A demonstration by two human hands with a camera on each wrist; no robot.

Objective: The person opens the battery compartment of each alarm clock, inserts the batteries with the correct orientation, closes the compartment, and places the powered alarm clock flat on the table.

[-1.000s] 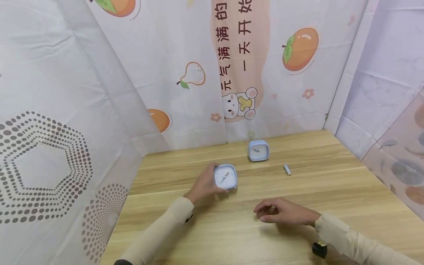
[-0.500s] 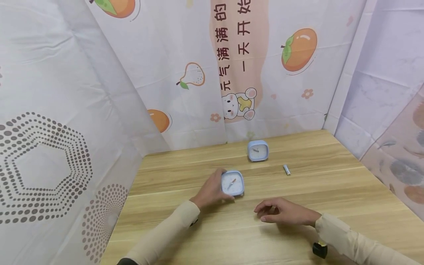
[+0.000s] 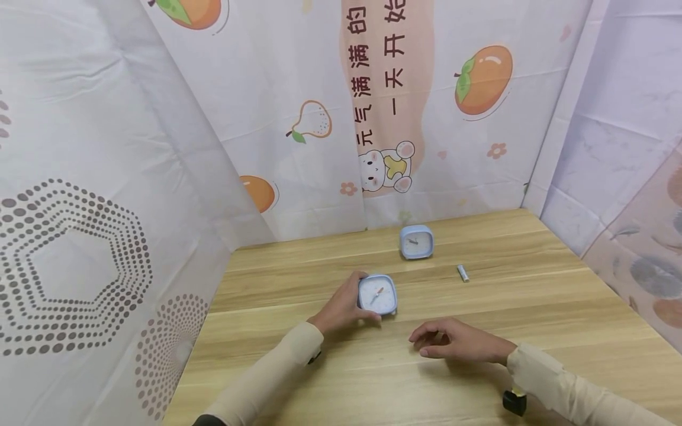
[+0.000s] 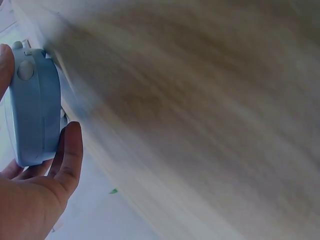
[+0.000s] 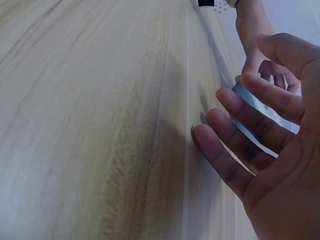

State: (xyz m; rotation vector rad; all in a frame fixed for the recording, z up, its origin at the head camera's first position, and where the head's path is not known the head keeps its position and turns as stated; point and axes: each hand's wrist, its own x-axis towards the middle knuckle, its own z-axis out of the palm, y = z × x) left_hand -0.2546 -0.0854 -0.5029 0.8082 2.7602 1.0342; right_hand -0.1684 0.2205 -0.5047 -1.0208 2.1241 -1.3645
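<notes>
While the left hand (image 3: 343, 306) grips a smooth, rounded-square clock (image 3: 378, 295) midway across the wood-grained table (image 3: 282, 269), the right hand (image 3: 462, 341) curves loosely nearby, fingers relaxed. Behind stands a matching blue clock (image 3: 417, 242).

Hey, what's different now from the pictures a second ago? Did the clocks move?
One did! The left hand slid or carried the held blue clock a little to the person's right and a bit closer to the person. Nothing new was grabbed or let go. The right hand, the other blue clock and the battery stayed put.
</notes>
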